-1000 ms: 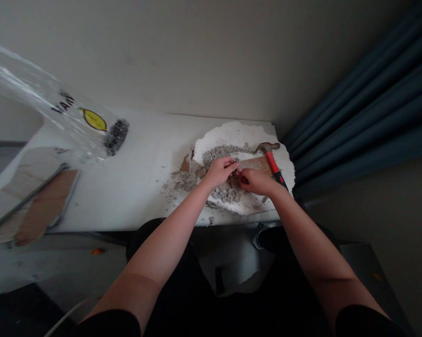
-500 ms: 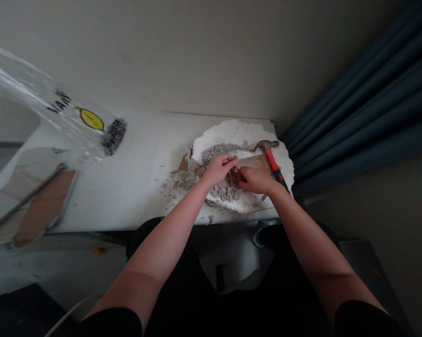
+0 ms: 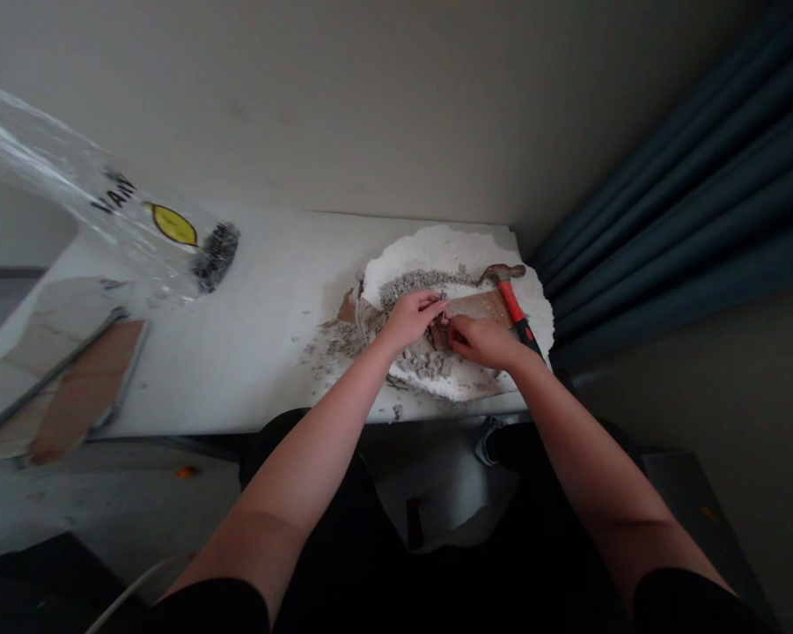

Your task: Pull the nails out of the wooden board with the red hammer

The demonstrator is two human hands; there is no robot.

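**A:** Head view, the only one we have. Our left hand [image 3: 410, 319] and right hand [image 3: 480, 340] meet fingertip to fingertip over the white foam slab [image 3: 534, 304] at the right end of the white table [image 3: 251, 343]. Between them we pinch something tiny, perhaps a thin wire or a fragment; it is too small for us to name. Both hands are curled closed around that spot, and we cannot tell which one really has it.

**B:** Under our fingers lies gray crumbled rubble [image 3: 422, 361], with more spread along the slab's far side and spilling off its left edge. We judge it brittle and gritty, light in small bits, apt to crumble if squeezed, so a fingertip pinch on the firmest part suits it best.

**A:** A brown board [image 3: 481, 306] lies on the slab just beyond our right hand, and the red-handled hammer [image 3: 511, 299] rests beside it, untouched.

**B:** Far left we see a clear plastic bag [image 3: 138, 238] with a yellow label, and flat brown panels [image 3: 85, 387] on the table's left end. Blue curtains [image 3: 686, 202] hang at the right.

**A:** Against the earlier frames, little differs: our hands stay pinched at the same place, fingers only shifting slightly, and the hammer has not moved.
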